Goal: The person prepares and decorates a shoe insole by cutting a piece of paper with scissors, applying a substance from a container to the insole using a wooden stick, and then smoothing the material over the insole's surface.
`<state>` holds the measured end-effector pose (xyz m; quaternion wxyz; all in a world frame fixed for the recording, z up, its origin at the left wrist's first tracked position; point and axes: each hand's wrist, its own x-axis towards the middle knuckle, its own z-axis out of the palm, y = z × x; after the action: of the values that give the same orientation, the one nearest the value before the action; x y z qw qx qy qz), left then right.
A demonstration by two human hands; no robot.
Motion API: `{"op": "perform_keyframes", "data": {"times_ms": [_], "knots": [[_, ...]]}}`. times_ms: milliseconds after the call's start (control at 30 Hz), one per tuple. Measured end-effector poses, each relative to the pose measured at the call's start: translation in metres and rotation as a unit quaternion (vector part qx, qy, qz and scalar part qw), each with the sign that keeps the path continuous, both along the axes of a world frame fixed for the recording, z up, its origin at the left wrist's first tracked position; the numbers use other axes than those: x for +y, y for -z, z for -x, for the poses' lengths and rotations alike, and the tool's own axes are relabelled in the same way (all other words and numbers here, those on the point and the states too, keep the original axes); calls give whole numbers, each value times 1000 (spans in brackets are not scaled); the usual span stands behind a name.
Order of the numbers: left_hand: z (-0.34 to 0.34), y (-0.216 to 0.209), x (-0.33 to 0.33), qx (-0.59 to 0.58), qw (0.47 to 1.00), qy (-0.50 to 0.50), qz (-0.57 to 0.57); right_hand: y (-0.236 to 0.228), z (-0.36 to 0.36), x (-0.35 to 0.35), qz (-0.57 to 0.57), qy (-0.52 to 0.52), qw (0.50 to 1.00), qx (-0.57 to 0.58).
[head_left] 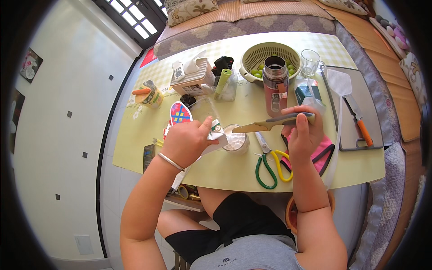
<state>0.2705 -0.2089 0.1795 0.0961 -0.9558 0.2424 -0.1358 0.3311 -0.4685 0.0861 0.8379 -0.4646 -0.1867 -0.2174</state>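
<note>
The left hand (pixel 186 141) grips a small carton (pixel 215 135) tilted over a glass (pixel 235 141) that stands near the front edge of the table (pixel 225 173). The right hand (pixel 303 135) is closed around the handle of a knife (pixel 270 123), its blade pointing toward the carton above the glass. Scissors (pixel 270 164) lie just beside the glass, by the front edge.

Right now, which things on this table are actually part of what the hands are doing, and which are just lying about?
In use:
left hand holding a small carton
right hand holding a knife
glass of white liquid

Lying about:
scissors
flask
colander of green fruit
empty glass
spatula
grey board
</note>
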Motion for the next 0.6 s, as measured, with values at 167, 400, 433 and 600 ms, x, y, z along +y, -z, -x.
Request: {"op": "perform_keyframes", "data": {"times_ms": [167,400,433,600], "knots": [[-1,4,3,-13,1000,7,18,0,0,0,-3,1,1000,0],[-1,4,6,-11,999,10,42,0,1,0,-6,-2,1000,9],[-1,4,6,-11,999,11,45,0,1,0,-6,-3,1000,8],[-1,6,8,-1,997,7,79,-1,1,0,-7,-5,1000,4]]}}
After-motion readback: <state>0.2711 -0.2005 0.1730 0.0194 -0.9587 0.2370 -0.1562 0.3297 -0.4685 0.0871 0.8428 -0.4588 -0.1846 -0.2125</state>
